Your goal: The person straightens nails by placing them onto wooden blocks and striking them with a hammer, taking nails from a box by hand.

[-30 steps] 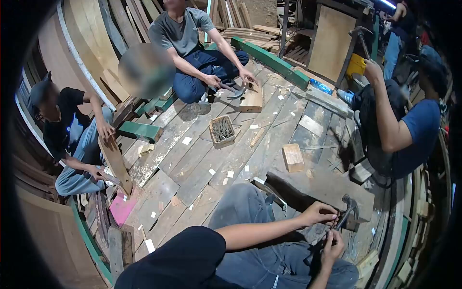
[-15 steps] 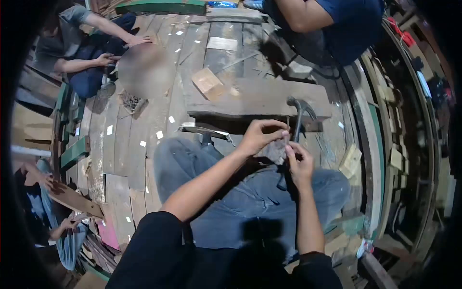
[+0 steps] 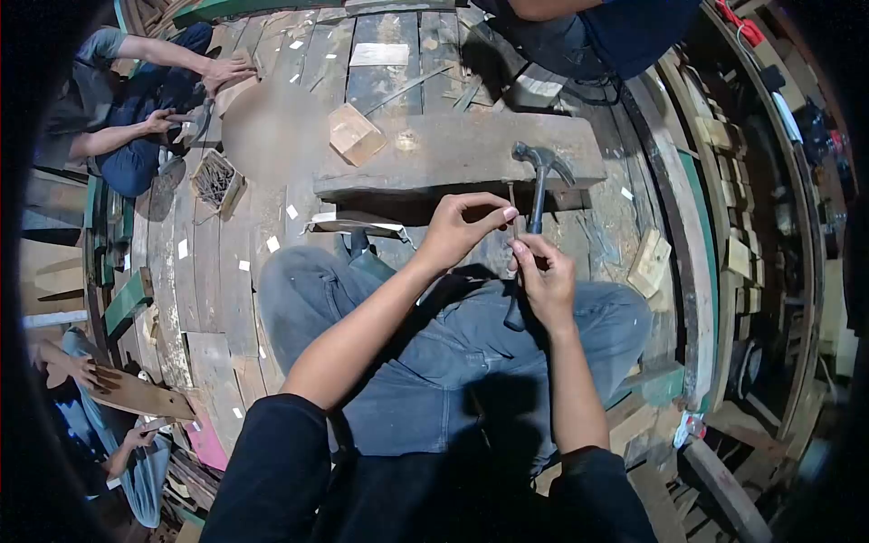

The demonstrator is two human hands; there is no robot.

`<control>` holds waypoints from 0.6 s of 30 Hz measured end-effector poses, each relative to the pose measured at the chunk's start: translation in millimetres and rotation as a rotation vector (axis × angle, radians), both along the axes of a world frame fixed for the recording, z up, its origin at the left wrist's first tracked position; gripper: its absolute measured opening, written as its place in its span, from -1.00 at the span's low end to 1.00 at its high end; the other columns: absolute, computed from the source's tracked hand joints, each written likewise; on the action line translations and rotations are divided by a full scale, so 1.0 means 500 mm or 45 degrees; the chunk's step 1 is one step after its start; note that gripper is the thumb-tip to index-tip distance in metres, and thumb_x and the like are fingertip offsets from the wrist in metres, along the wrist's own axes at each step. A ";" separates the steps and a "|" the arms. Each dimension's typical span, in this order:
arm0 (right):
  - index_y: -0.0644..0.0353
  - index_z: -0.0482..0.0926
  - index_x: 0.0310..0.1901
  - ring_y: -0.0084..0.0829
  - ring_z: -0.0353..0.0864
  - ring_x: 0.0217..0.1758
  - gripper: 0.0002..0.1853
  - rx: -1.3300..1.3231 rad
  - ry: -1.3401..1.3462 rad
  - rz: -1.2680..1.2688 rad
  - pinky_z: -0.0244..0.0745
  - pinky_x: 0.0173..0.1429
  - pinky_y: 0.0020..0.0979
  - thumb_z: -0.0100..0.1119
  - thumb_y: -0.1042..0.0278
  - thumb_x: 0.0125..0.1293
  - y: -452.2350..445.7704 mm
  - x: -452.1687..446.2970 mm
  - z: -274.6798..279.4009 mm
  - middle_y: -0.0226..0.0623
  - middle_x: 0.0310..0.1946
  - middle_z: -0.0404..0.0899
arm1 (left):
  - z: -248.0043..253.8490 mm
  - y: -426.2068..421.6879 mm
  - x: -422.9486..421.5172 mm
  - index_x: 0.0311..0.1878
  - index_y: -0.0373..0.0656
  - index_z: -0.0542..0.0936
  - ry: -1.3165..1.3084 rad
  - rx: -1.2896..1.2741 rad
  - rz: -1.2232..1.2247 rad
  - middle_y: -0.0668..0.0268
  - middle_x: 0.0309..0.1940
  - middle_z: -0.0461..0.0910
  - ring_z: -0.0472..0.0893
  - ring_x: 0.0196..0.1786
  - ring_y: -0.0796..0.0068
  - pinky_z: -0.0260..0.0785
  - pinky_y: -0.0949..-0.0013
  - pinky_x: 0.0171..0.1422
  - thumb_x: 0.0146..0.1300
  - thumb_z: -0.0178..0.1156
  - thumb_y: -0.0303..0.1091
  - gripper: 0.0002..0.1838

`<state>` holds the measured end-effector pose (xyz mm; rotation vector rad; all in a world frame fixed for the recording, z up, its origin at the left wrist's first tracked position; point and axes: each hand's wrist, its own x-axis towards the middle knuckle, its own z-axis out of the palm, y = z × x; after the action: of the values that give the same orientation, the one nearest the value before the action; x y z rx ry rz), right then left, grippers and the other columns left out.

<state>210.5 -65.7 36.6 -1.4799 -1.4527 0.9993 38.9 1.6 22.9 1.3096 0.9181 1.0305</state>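
My left hand (image 3: 460, 232) pinches a thin nail (image 3: 512, 195) between thumb and fingertips, above my lap. Just below and to the right, my right hand (image 3: 545, 279) has its thumb and forefinger pressed together on the nail's lower part. A claw hammer (image 3: 539, 195) lies beside the nail, its head over a thick wooden beam (image 3: 453, 149) and its handle passing behind my right hand down to my lap. On the beam's left part sits a small wooden block (image 3: 355, 135).
A box of nails (image 3: 217, 183) stands on the plank floor at the left. A co-worker's hands (image 3: 222, 74) are at upper left, another's (image 3: 136, 439) hold a board (image 3: 145, 395) at lower left. A third person (image 3: 625, 41) sits ahead. Stacked timber (image 3: 724, 208) lies right.
The view has swung right and down, so my hands now appear near the middle. Both hands stay close together at the nail beside the hammer.
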 end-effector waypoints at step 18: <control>0.37 0.64 -0.10 -0.65 0.57 -0.45 -0.86 0.018 0.075 -0.057 0.46 -0.33 -0.53 0.27 0.48 0.39 0.000 -0.002 -0.011 -0.36 -0.49 0.64 | -0.005 0.002 -0.001 -0.05 -0.28 0.73 -0.068 -0.013 -0.059 0.29 -0.15 0.74 0.66 -0.06 0.57 0.48 0.44 0.05 0.41 0.28 -0.25 -0.74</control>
<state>209.6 -65.8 30.9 -1.4547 -1.3764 0.9956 38.6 2.5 20.6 1.2832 0.8485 1.0187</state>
